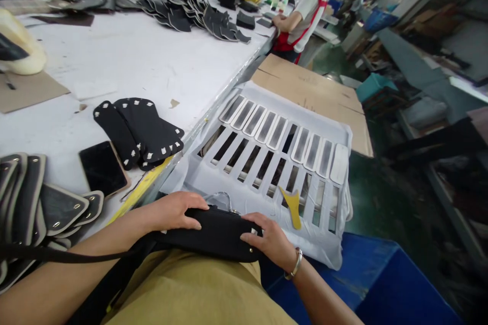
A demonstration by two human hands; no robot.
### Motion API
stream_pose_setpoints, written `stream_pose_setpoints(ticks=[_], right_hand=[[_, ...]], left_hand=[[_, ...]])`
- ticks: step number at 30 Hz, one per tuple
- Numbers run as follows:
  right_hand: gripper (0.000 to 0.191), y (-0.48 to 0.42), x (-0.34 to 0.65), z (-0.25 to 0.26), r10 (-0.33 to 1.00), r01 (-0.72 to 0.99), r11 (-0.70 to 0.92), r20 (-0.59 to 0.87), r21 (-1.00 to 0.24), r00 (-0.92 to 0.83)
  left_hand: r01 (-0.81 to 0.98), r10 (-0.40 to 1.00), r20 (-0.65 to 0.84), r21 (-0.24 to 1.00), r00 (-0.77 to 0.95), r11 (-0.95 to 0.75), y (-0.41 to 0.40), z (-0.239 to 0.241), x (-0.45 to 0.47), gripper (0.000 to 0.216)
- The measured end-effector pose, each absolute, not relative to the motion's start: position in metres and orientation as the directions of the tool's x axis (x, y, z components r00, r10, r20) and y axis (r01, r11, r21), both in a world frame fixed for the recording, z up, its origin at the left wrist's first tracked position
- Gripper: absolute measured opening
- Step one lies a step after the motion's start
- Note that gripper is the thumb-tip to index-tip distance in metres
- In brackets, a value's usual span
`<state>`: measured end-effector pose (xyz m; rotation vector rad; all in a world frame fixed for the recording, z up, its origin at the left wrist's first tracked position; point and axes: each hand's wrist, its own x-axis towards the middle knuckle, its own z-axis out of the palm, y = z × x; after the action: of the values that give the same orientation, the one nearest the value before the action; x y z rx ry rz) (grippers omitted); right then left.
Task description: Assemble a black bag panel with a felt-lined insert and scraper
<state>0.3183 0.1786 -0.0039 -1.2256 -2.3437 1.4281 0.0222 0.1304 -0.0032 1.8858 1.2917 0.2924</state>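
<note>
Close to my body, a long black panel (224, 236) lies sideways between my hands. A small white patch and a brass-coloured stud show at its right end. My left hand (177, 212) grips its upper left part, thumb over the top. My right hand (269, 238) grips the right end between thumb and fingers; a bracelet (294, 264) circles that wrist. Similar black panels (139, 127) with white patches at their ends lie fanned on the table to the left. A dark phone (103, 168) rests nearer to me.
Grey-edged pieces with eyelets (26, 198) are stacked at left on the white table (152, 56). A slotted grey rack (229, 180) carries a row of pale-rimmed strips and a yellow cut-out piece (293, 206). Beyond are cardboard (308, 91) and a co-worker (305, 15); a blue bin (381, 274) stands right.
</note>
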Motion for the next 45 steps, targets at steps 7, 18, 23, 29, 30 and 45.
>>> stream_pose_setpoints(ticks=[7, 18, 23, 29, 30, 45], right_hand=[[0.027, 0.17, 0.316, -0.005, 0.725, 0.565, 0.139, -0.305, -0.814, -0.618], [0.007, 0.162, 0.305, -0.009, 0.781, 0.597, 0.202, -0.24, -0.776, -0.576], [0.011, 0.162, 0.301, -0.005, 0.804, 0.614, 0.193, -0.235, -0.765, -0.546], [0.067, 0.162, 0.314, 0.001, 0.745, 0.595, 0.073, -0.353, -0.8, -0.566], [0.073, 0.161, 0.319, 0.0, 0.747, 0.549, -0.008, -0.37, -0.836, -0.552], [0.088, 0.143, 0.349, -0.026, 0.722, 0.223, -0.27, -0.35, -0.937, -0.597]], left_hand=[[0.637, 0.848, -0.207, 0.749, 0.487, -0.183, 0.144, -0.007, 0.083, 0.036], [0.652, 0.887, -0.2, 0.746, 0.416, -0.137, 0.143, -0.01, 0.097, 0.023], [0.651, 0.896, -0.181, 0.745, 0.405, -0.144, 0.142, -0.011, 0.098, 0.022], [0.641, 0.891, -0.204, 0.759, 0.405, -0.118, 0.144, -0.009, 0.095, 0.024], [0.631, 0.889, -0.202, 0.767, 0.411, -0.117, 0.145, -0.009, 0.094, 0.024], [0.717, 0.811, -0.255, 0.647, 0.526, -0.261, 0.144, -0.003, 0.103, 0.075]])
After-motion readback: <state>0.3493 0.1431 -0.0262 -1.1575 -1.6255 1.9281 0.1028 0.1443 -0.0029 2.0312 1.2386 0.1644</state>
